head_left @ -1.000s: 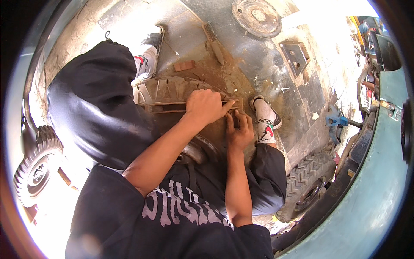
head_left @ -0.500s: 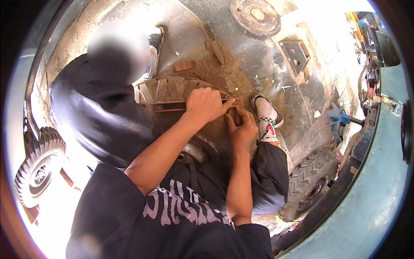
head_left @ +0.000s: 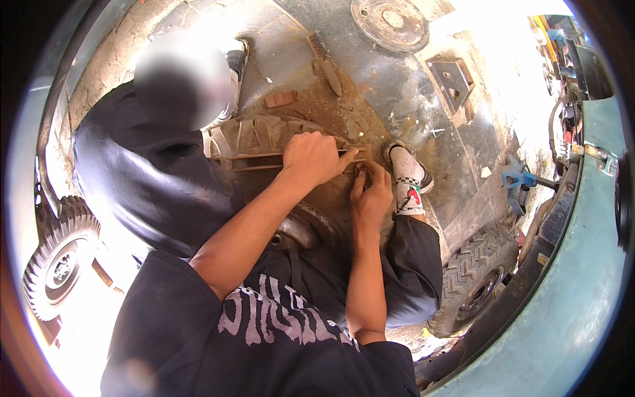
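From where I stand: narrow frame (head_left: 258,159), rust-brown, two long rails, sits crosswise over the tyre (head_left: 246,132), btwn the worker's feet. Contact pts btwn frame & tyre can't be confirmed. Wheel rim (head_left: 305,228) shows on the worker's side of the frame.

L hand (head_left: 311,159): on top of the frame, R of its mid-length. Fingers bunched together & folded over the rails; thumb stretched out along the frame twd its R end. Fingertips hidden.

R hand (head_left: 372,192): at the frame's R end, palm-side clear of the rails. Fingers bent, thumb drawn in near them; can't tell whether they pinch a small part or only touch the frame.

Floor, beyond the tyre: reddish block (head_left: 281,99), nearest; wire brush (head_left: 324,66), laid lengthwise; round wheel disc (head_left: 390,25), farther off; metal bracket (head_left: 451,85) w/ holes, to the R.

R side: blue tool (head_left: 518,178) nr the light-blue bodywork (head_left: 562,298); treaded wheel (head_left: 473,284) just beside same. Second wheel (head_left: 61,264) far L.
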Demonstrator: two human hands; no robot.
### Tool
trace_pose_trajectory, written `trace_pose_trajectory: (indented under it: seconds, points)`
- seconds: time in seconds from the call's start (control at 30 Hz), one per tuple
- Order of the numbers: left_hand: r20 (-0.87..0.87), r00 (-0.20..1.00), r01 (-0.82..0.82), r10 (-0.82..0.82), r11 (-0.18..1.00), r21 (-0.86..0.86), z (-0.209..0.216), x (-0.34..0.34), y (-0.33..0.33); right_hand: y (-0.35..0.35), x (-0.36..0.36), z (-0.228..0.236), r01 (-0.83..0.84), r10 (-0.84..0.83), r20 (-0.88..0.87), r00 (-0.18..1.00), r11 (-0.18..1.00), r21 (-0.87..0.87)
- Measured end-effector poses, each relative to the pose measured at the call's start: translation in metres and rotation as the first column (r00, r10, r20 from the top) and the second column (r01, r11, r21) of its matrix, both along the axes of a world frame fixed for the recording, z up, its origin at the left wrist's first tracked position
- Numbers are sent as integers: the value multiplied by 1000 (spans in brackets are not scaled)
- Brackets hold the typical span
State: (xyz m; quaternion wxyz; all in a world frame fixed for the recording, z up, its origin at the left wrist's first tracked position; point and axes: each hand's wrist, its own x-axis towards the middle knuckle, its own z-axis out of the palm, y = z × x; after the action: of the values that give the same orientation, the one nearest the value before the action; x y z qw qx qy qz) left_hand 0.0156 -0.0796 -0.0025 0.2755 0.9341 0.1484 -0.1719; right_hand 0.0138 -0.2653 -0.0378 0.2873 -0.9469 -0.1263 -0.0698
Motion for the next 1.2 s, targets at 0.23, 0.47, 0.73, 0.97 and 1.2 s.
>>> trace_pose_trajectory:
  seconds: [0.23, 0.47, 0.73, 0.97, 1.2]
  points:
    - [-7, 1000, 2, -2, 1000, 4, 3, 1, 1, -31, 13, -18, 226, -44, -435, 899, 898, 378]
    - [-94, 996, 13, -14, 1000, -7, 9, 4, 4, -20, 12, 5, 302, -62, -571, 818, 892, 335]
    - [-109, 994, 9, -10, 1000, -12, 10, 5, 4, -17, 10, 1, 203, -138, -317, 938, 963, 179]
    - [-79, 997, 4, -5, 1000, -4, 7, 4, 3, -16, 11, 5, 244, -186, -278, 942, 951, 192]
    - [-52, 999, 5, -5, 1000, 4, 6, 1, 1, -11, 7, 1, 82, -81, -10, 997, 988, 127]
